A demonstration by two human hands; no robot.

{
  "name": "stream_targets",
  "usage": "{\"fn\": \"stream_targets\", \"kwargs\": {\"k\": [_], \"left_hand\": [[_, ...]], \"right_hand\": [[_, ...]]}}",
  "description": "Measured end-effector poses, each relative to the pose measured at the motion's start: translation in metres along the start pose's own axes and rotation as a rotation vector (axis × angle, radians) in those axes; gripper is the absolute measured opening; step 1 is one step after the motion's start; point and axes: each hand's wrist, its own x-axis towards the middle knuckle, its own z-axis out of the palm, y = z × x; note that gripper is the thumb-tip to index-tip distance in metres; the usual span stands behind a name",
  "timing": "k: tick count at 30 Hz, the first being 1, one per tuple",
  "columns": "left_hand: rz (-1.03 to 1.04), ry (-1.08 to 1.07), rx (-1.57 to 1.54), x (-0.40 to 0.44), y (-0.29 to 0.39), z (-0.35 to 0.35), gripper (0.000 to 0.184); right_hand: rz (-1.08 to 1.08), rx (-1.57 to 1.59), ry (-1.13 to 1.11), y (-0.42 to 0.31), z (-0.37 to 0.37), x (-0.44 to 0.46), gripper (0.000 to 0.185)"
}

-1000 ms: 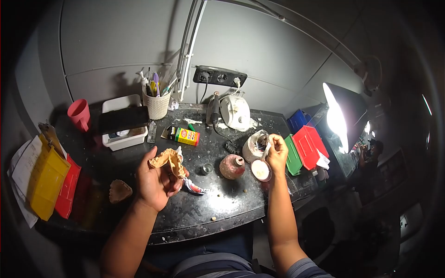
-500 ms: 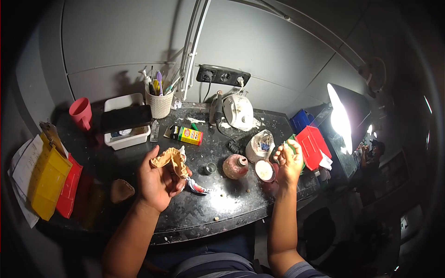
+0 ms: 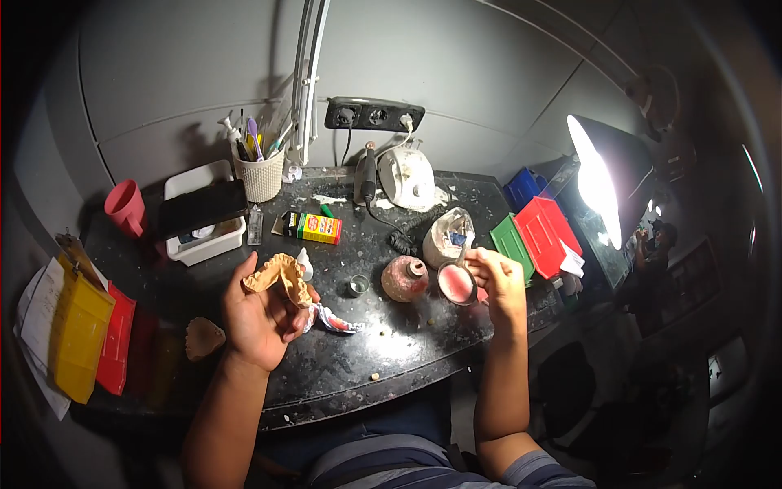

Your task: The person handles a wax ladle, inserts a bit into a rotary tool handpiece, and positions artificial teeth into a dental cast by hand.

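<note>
My left hand point(image 3: 259, 326) is wrapped round a tan, arch-shaped dental cast point(image 3: 279, 277), lifted above the bench. Just beyond its fingers stands a small white bottle point(image 3: 305, 265). A strip with red and white patches point(image 3: 338, 322) lies beside the fingers. My right hand point(image 3: 498, 285) pinches the edge of a round, dark-rimmed dish point(image 3: 457, 284), tilted so its pink-and-white inside faces me. Something pink shows behind those fingers, partly hidden. Left of the dish sits a round, pink-stained bottle point(image 3: 405, 279), with a small glass cup point(image 3: 358, 284) beside it.
Another tan cast piece point(image 3: 204, 338) lies at the left. Farther back are a yellow-green box point(image 3: 313, 228), a white tray point(image 3: 208, 248) under a dark slab, a brush cup point(image 3: 261, 178) and a white handpiece unit point(image 3: 407, 179). A whitish container point(image 3: 448, 236) and red bin point(image 3: 547, 236) stand right.
My right hand has come down and now grips the round dish, which was lying on the bench with white showing inside. My left hand still holds the cast. The view has shifted slightly.
</note>
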Motion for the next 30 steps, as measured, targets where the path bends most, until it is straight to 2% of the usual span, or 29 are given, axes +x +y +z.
{"fn": "stream_targets", "kwargs": {"k": [1, 3, 12, 15, 17, 19, 23, 25, 27, 30], "left_hand": [[0.0, 0.004, 0.011, 0.0, 0.0, 0.0, 0.07], [-0.007, 0.01, 0.021, 0.0, -0.001, 0.0, 0.069], [0.009, 0.028, 0.07, 0.001, 0.0, -0.001, 0.068], [-0.004, 0.005, 0.062, 0.0, 0.0, -0.001, 0.068], [-0.009, 0.01, 0.063, -0.001, 0.0, 0.001, 0.069], [-0.016, 0.011, 0.073, -0.002, 0.0, 0.001, 0.069], [-0.006, -0.006, 0.048, 0.0, 0.001, -0.001, 0.071], [-0.002, -0.006, 0.067, -0.001, 0.002, 0.0, 0.071], [0.007, 0.042, 0.058, -0.001, 0.002, 0.001, 0.068], [0.004, 0.036, 0.058, -0.001, 0.001, 0.0, 0.068]], "right_hand": [[-0.114, -0.104, -0.003, 0.011, 0.008, 0.004, 0.024], [-0.123, -0.247, 0.001, 0.016, 0.018, 0.009, 0.025], [-0.209, -0.136, 0.114, 0.01, 0.008, 0.011, 0.026], [-0.153, -0.073, 0.043, 0.015, -0.003, 0.015, 0.017], [-0.156, -0.038, -0.017, 0.016, 0.004, 0.014, 0.005], [-0.172, -0.039, 0.012, 0.017, 0.01, 0.014, 0.006], [-0.302, -0.269, 0.178, 0.024, 0.009, 0.026, 0.01], [-0.26, -0.362, 0.281, 0.019, 0.006, 0.03, 0.014], [-0.321, -0.511, 0.351, 0.015, 0.002, 0.038, 0.016], [-0.367, -0.631, 0.374, 0.026, -0.024, 0.067, 0.018]]}}
